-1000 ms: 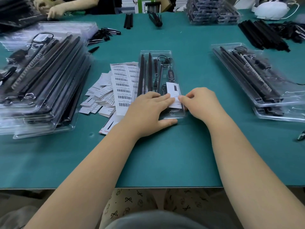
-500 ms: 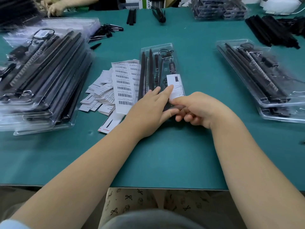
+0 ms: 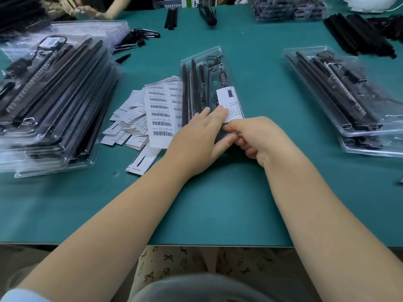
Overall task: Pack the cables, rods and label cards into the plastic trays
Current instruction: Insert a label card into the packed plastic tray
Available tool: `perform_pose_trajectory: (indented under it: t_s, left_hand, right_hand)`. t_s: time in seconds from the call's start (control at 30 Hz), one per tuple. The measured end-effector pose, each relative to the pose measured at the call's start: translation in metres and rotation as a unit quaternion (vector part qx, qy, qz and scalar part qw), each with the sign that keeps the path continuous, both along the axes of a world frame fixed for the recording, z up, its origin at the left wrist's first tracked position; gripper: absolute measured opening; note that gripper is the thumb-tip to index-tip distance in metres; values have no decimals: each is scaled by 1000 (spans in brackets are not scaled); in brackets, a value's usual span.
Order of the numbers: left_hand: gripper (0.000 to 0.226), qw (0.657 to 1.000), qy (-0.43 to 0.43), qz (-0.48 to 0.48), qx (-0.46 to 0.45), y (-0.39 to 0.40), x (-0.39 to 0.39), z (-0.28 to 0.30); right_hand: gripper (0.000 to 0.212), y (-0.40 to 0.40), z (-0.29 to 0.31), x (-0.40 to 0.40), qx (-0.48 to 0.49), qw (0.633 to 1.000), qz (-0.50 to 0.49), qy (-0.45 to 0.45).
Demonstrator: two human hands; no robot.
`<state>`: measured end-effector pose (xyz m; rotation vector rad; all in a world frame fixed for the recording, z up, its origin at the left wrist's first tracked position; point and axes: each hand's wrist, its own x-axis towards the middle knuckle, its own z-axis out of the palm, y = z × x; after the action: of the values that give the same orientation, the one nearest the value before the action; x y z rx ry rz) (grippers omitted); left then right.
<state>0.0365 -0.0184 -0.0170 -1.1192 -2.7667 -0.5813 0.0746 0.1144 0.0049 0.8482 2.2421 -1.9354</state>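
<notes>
Looking down from the head camera, I see a clear plastic tray [image 3: 204, 62] lying lengthwise on the green bench [image 3: 196, 203], just ahead of both hands. Black rods [image 3: 185, 88] lie side by side along its left part, a coiled cable [image 3: 222, 77] sits in its far right part, and a white label card [image 3: 229, 103] lies in its near right part. My left hand [image 3: 196, 142] rests flat on the near end of the tray, fingers straight and close together, fingertips touching the card's near left corner. My right hand [image 3: 259, 138] is curled at the tray's near edge, its thumb and forefinger pinching that end; the other fingers are folded under, and I cannot tell whether they touch the bench. Just left of the tray lies a loose heap of barcode sheets [image 3: 160, 114] and small cards [image 3: 126, 125]. Stacks of filled trays stand at far left [image 3: 50, 101] and at right [image 3: 340, 92].
</notes>
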Motion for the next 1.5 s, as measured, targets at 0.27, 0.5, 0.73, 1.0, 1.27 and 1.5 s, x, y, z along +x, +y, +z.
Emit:
perform_pose_trajectory:
  t_s: [0.27,0.5,0.73,1.0,1.27,1.5]
  left_hand:
    - [61,998,48,-39,-1,-4,-1,0]
    - [60,997,68,-24,-28,-5,-8,-5]
    - [54,997,75,-18,2,-5,-8,-7]
    - [50,995,89,-28,22,-3,-8,-9]
    - [45,983,155,-29,97,-4,-8,-8]
    - [56,987,159,3,37,-5,-7,-7]
  right_hand:
    - [22,5,0,1,-61,998,-23,26]
    - [25,-4,-3,0,-18,998,-19,60]
    - [31,-6,-3,-3,33,999,17,32]
    - [27,-5,-2,-2,-1,999,0,43]
    - [28,-7,-2,-2,-24,995,-20,97]
    - [41,0,1,-3,-71,995,64,24]
